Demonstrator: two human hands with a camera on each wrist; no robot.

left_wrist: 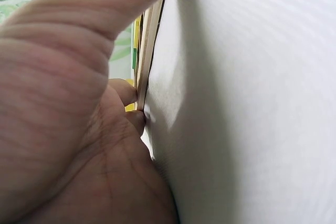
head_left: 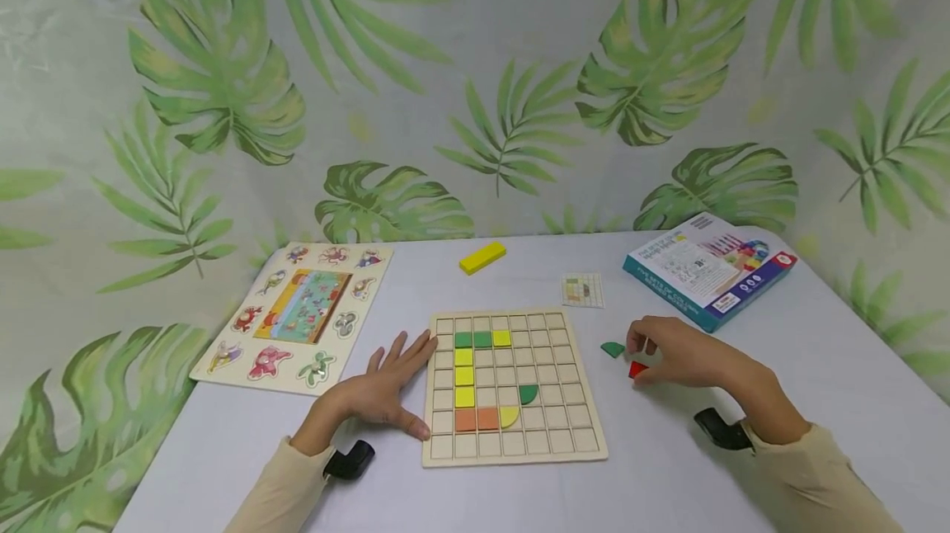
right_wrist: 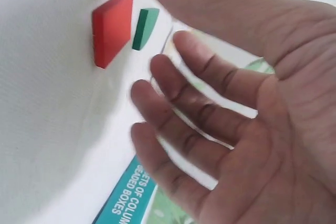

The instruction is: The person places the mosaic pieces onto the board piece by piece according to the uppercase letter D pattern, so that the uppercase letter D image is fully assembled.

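Hovering our right hand, fingers loosely spread and holding nothing, over the red block at the grid board's 3 o'clock, we judge it light, rigid, best pinched across its edges.

An animal peg puzzle lies at the table's left, a yellow block and small grid card farther back, a teal box right, before a leaf-print backdrop.
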